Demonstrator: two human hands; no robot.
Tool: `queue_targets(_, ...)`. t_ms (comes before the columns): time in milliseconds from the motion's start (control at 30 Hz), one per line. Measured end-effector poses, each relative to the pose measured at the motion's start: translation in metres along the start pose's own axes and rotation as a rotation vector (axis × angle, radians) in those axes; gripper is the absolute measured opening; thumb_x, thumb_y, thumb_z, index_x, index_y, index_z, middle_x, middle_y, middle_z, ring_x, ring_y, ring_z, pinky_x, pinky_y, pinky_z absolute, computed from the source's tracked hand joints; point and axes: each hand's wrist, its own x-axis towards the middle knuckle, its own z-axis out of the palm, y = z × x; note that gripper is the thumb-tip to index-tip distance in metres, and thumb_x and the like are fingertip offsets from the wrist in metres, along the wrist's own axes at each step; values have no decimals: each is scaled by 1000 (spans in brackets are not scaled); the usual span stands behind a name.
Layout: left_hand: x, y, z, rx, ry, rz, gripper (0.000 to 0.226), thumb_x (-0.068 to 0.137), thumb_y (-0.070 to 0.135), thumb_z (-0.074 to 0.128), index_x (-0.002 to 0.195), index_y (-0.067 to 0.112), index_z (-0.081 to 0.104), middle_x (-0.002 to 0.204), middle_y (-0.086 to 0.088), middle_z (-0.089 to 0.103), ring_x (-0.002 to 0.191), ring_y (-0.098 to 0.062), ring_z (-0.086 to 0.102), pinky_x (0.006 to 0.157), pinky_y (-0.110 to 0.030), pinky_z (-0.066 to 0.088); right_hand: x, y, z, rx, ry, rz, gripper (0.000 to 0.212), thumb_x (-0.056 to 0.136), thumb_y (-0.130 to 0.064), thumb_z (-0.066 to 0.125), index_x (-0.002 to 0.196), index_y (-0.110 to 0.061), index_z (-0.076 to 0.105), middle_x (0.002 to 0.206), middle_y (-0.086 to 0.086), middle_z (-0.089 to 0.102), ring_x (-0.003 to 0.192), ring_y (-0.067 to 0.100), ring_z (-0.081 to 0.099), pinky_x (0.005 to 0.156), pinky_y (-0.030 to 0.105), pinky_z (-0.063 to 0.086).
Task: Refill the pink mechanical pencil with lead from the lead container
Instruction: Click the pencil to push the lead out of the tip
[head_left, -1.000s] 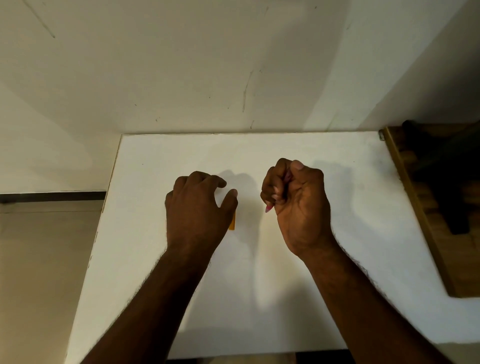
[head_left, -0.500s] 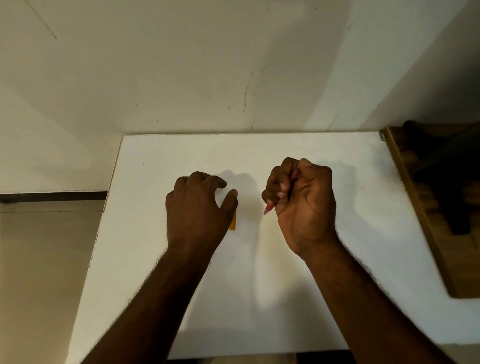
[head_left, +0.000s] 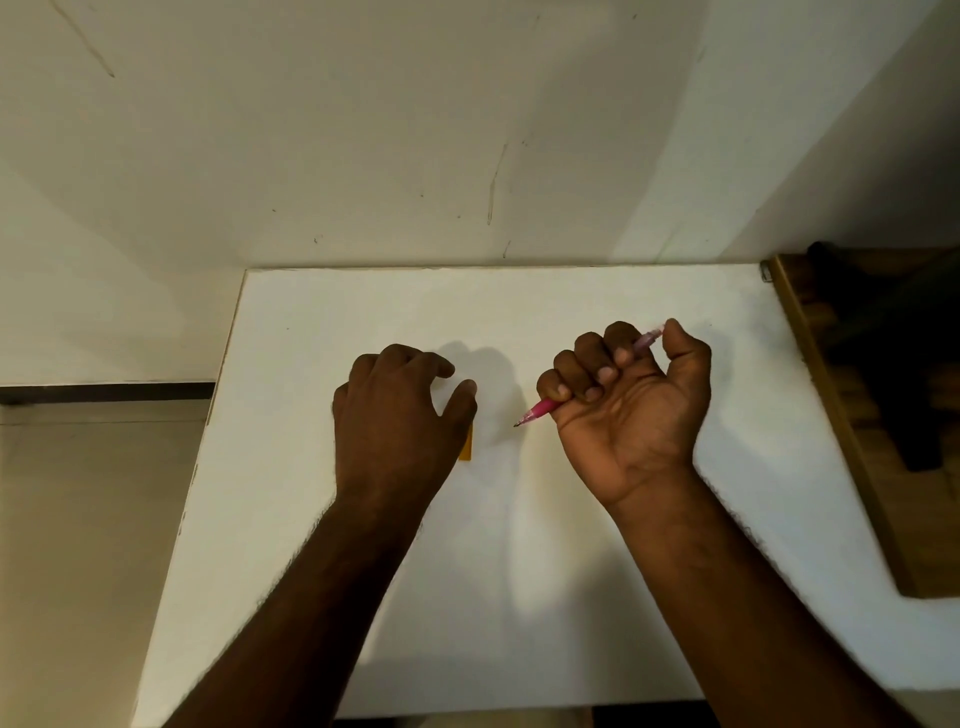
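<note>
My right hand is closed in a fist around the pink mechanical pencil, palm turned up toward me. The pencil's tip points down-left above the table, and its pale rear end sticks out beside my thumb. My left hand rests palm down on the white table, fingers curled, covering most of the orange lead container. Only a thin orange edge of the container shows under my left thumb. Whether my left hand grips the container is hidden.
A white wall rises just behind the table. A wooden piece of furniture with dark objects on it butts against the table's right edge. Beige floor lies beyond the left edge.
My right hand has rolled palm up and shifted slightly right, exposing more of the pink pencil. My left hand has stayed on the orange container.
</note>
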Motion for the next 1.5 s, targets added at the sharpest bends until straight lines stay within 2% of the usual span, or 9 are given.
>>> queue_targets(133,0,0,0,4,-6,-1,34,88,51,62,111,28,70,118,7,67,115,-20,55,94,-40,43,1,0,-1,26,4,5,39,94,-43,31,65,-17,36,60,-1,30,56,17,19,56,30,28)
queue_targets(300,0,0,0,1,-7,3,34,89,52,62,111,28,70,119,7,67,115,-21,54,94,-40,44,1,0,-2,51,6,14,43,95,-49,32,66,-18,37,62,-2,30,58,17,17,57,31,28)
queue_targets(467,0,0,0,2,-4,4,34,88,52,62,111,28,70,118,8,67,115,-21,55,93,-40,44,2,0,0,47,28,12,39,95,-42,32,65,-17,36,60,-2,29,56,16,18,56,30,28)
queue_targets(800,0,-1,0,-1,-8,4,34,88,51,62,111,28,70,118,7,67,115,-21,54,94,-40,44,2,1,-1,28,26,5,43,97,-44,32,63,-17,37,58,-1,31,53,16,22,54,30,29)
queue_targets(933,0,0,0,3,-3,8,33,88,51,62,110,28,70,117,7,67,115,-21,55,93,-40,44,2,1,-2,38,19,20,46,96,-50,34,64,-16,38,59,-1,31,57,16,18,56,30,29)
queue_targets(1100,0,0,0,-3,-10,6,33,88,50,63,111,28,70,117,7,67,114,-21,55,93,-40,45,2,1,0,19,22,18,44,97,-43,32,62,-16,37,56,-1,31,58,17,15,55,30,29)
queue_targets(1233,-1,0,-1,-2,-13,5,33,88,50,62,111,28,70,118,8,66,115,-21,54,94,-39,44,2,1,-1,22,22,23,47,96,-51,34,63,-17,36,57,-1,30,56,17,16,55,29,29)
queue_targets(1400,0,0,0,4,-11,8,33,88,51,63,111,28,70,117,7,67,114,-21,55,93,-40,45,3,1,-2,10,21,10,44,96,-43,34,62,-17,36,55,-1,30,54,16,18,54,29,29)
queue_targets(1500,0,0,0,9,-13,7,33,88,51,62,111,29,70,117,8,67,114,-21,55,93,-39,44,3,1,-3,18,22,12,46,97,-48,34,62,-17,36,55,-1,31,53,16,19,54,29,29)
